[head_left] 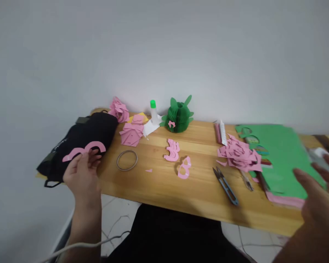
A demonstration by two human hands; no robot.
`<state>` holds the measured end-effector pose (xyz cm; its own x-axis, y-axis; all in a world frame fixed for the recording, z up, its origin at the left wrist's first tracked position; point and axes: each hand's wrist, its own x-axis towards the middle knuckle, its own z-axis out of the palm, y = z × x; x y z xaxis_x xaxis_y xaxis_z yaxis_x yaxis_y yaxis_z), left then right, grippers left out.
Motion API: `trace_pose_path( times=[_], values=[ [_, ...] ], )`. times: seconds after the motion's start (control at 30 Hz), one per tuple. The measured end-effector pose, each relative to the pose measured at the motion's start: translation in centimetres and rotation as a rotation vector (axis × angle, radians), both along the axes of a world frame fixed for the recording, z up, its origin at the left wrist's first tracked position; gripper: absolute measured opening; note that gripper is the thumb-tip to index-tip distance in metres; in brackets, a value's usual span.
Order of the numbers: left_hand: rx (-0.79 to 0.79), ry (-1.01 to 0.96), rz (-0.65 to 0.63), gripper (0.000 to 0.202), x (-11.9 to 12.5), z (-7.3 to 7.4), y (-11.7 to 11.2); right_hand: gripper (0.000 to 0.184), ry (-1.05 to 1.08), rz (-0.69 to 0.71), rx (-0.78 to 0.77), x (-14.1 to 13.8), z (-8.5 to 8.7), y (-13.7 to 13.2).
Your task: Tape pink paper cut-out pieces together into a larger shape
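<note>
wooden table (159,191) below; left grip (83,171) pinching curvy pink paper (91,145), right grip (320,204) spread near green sheet (286,157).

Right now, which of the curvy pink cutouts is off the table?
The single cutout pinched in your left hand; the stacked cutouts and the looped cutout both lie on the table.

The single view looks out from the person's head, above the near side of a wooden table (159,190), facing forward and down. It sits close, catching the lap (167,233) at the near edge, the left hand (81,173) near left and the right hand (319,201) cut off near right; the wall (164,47) fills the far side.
</note>
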<state>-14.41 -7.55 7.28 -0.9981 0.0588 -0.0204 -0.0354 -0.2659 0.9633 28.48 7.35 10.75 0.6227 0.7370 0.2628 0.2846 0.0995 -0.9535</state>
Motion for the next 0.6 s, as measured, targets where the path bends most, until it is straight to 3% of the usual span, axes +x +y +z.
trace_pose_path(
  times=[0.07, 0.13, 0.23, 0.3, 0.4, 0.5, 0.6],
  values=[
    [0.012, -0.028, 0.013, 0.010, -0.3, -0.1, -0.6, 0.059, -0.003, 0.110, -0.028, -0.9, -1.2, 0.5],
    [0.026, -0.058, 0.032, 0.013, -0.4, -0.2, -0.9, 0.054, 0.112, 0.092, 0.027, -1.9, -2.0, 0.8],
    [0.036, -0.108, 0.040, 0.016, -0.6, -0.3, -0.9, 0.041, 0.340, 0.042, 0.175, -2.7, -2.2, 0.8],
    [0.034, -0.132, 0.012, 0.018, -0.7, -0.2, -0.5, 0.031, 0.400, 0.092, 0.164, -2.6, -2.0, 0.4],
    [0.023, -0.136, -0.063, 0.020, -0.5, -0.1, 0.5, 0.022, 0.389, 0.194, 0.084, -1.7, -1.5, -0.2],
    [0.017, -0.133, -0.139, 0.021, 0.3, -0.1, 1.9, 0.021, 0.388, 0.114, 0.087, -0.9, -1.6, -0.3],
    [0.032, -0.152, -0.189, 0.021, 1.1, 0.0, 3.5, 0.017, 0.313, 0.068, 0.101, -2.0, -1.8, 0.4]
  ],
)
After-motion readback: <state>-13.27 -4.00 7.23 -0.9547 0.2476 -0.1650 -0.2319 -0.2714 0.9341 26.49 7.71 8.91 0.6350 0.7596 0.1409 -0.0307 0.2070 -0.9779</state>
